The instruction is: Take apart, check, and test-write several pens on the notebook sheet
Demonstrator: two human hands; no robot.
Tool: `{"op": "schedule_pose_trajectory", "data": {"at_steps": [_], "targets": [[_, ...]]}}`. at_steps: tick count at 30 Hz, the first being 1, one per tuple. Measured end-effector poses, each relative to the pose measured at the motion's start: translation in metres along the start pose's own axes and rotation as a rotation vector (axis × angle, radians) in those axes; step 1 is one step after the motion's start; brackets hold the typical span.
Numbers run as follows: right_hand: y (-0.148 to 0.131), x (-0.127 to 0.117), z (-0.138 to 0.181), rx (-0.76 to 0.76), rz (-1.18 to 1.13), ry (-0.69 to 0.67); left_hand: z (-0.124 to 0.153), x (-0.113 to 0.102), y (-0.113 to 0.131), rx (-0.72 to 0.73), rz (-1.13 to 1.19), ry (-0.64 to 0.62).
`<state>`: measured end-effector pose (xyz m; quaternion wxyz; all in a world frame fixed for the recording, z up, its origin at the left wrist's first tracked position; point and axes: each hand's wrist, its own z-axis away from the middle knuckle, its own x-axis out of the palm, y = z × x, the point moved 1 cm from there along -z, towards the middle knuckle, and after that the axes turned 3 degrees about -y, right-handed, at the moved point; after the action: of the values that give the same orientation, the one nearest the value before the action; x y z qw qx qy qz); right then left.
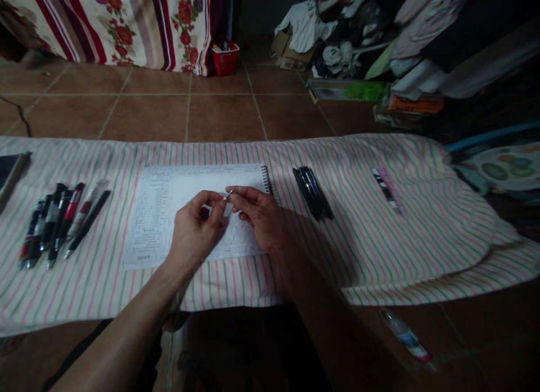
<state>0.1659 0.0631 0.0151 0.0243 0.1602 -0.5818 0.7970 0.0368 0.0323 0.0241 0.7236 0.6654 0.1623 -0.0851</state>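
Note:
Both hands meet above a spiral-bound pad [181, 184] covered in printed lines and pen marks. My left hand [198, 220] is closed in a pinch on a small silvery piece [229, 194]. From the other side my right hand [259, 212] pinches the same piece, its fingers curled. The piece is too small to name, and the fingertips hide part of it. Left of the pad lies a loose row of pens [63, 220] in black, red and grey. Several black pens [313, 192] lie bunched together to the right of my right hand.
A striped cloth [379, 251] covers the table. Two slim items [388, 190], one pink and one black-and-white, lie at right. A dark framed board [10, 175] sits at the left edge. On the tiled floor are a plastic bottle [405, 334] and a red basket [225, 60].

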Motion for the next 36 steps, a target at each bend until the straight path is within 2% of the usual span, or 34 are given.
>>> {"op": "schedule_pose_trajectory", "data": {"at_steps": [3, 16, 18, 24, 28, 36], "targets": [[0.0, 0.0, 0.0, -0.004, -0.001, -0.003, 0.0, 0.001, 0.0, -0.019, 0.065, -0.016], [-0.007, -0.001, 0.002, -0.036, 0.122, 0.015, 0.001, 0.001, 0.003, -0.004, 0.005, -0.012], [-0.012, -0.009, 0.001, -0.081, 0.19, 0.05, 0.0, 0.001, 0.003, -0.012, 0.005, -0.002], [-0.022, -0.051, -0.011, -0.345, 0.514, 0.313, 0.0, 0.001, 0.003, -0.05, 0.012, 0.012], [-0.018, -0.062, -0.013, -0.394, 0.825, 0.286, 0.001, 0.001, 0.001, -0.044, 0.008, 0.012], [-0.012, -0.052, -0.008, -0.42, 1.188, 0.147, -0.001, 0.001, -0.001, -0.031, 0.006, 0.009]]}}
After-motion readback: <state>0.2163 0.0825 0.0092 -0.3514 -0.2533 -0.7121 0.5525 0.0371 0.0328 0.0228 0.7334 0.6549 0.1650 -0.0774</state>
